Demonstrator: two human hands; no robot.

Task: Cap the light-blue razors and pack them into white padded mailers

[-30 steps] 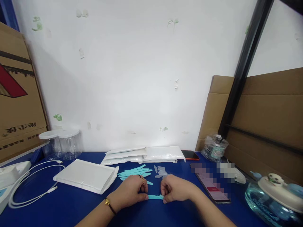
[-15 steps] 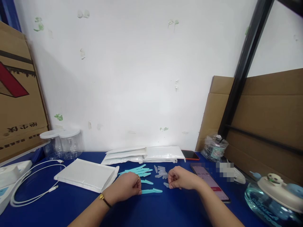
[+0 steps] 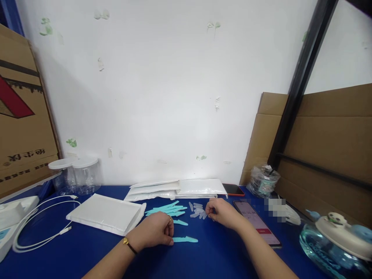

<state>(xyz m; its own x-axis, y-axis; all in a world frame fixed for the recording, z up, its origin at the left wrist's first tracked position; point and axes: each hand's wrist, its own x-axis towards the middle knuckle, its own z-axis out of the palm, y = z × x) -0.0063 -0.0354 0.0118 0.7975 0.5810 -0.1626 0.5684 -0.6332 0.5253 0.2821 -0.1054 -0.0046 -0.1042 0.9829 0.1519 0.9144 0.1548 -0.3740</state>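
My left hand is closed, its thumb and fingers pinching the handle end of a turquoise eyebrow razor just above the blue tabletop. A second eyebrow razor lies beyond my knuckles, partly covered by them. Several more turquoise razors are heaped behind that hand. To the right lies a loose cluster of small translucent blade caps. My right hand is at the cluster's right edge, fingers curled and pinched at a cap. Its fingertips are partly hidden.
White padded mailers lie along the wall, and another mailer is at left. A white cable and clear jars stand further left. At right are a phone, a wrapped cup and a blue-tinted bottle.
My right hand has moved away from me toward the cap cluster, carrying the cap along. The razor in my left hand has shifted slightly nearer to me.
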